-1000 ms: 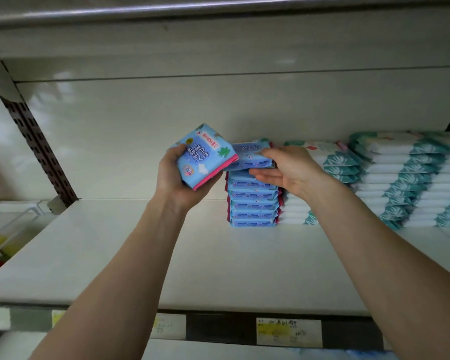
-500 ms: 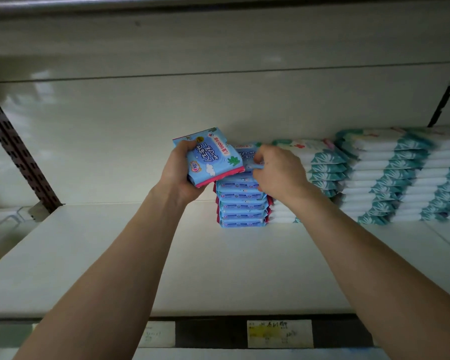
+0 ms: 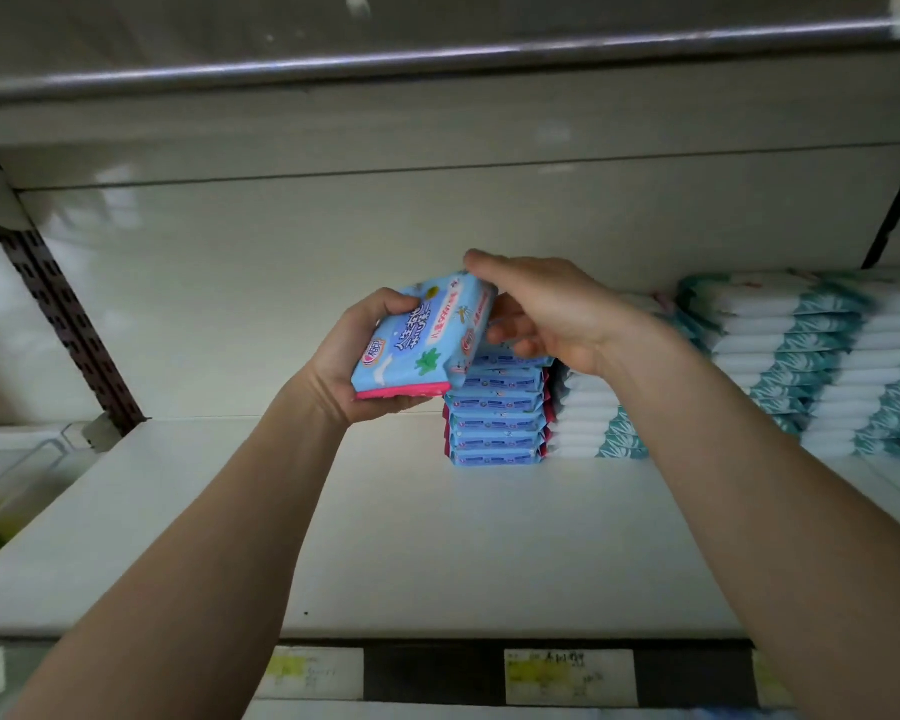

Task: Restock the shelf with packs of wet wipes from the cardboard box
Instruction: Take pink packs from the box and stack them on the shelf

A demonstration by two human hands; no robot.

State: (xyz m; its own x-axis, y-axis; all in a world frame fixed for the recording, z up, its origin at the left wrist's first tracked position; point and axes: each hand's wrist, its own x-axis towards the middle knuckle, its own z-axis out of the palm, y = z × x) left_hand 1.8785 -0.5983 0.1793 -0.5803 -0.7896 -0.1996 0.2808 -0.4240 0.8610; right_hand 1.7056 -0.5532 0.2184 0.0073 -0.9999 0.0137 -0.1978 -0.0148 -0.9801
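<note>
My left hand (image 3: 346, 356) grips a blue pack of wet wipes (image 3: 417, 345) with a pink bottom edge, holding it tilted above the white shelf (image 3: 385, 537). My right hand (image 3: 557, 304) meets the pack's upper right corner, thumb over the top edge and fingers curled at its far side. Just behind and below stands a stack of several matching blue packs (image 3: 494, 418), its top hidden by the hands. The cardboard box is out of view.
To the right of the blue stack stand stacks of white-and-teal packs (image 3: 780, 356), reaching the shelf's right end. A perforated brown upright (image 3: 68, 324) marks the left side. Another shelf (image 3: 437, 59) hangs overhead. Price labels (image 3: 570, 678) line the front edge.
My right hand left the top of the blue stack and rose to the held pack's upper right corner. My left hand turned the pack flatter and lower.
</note>
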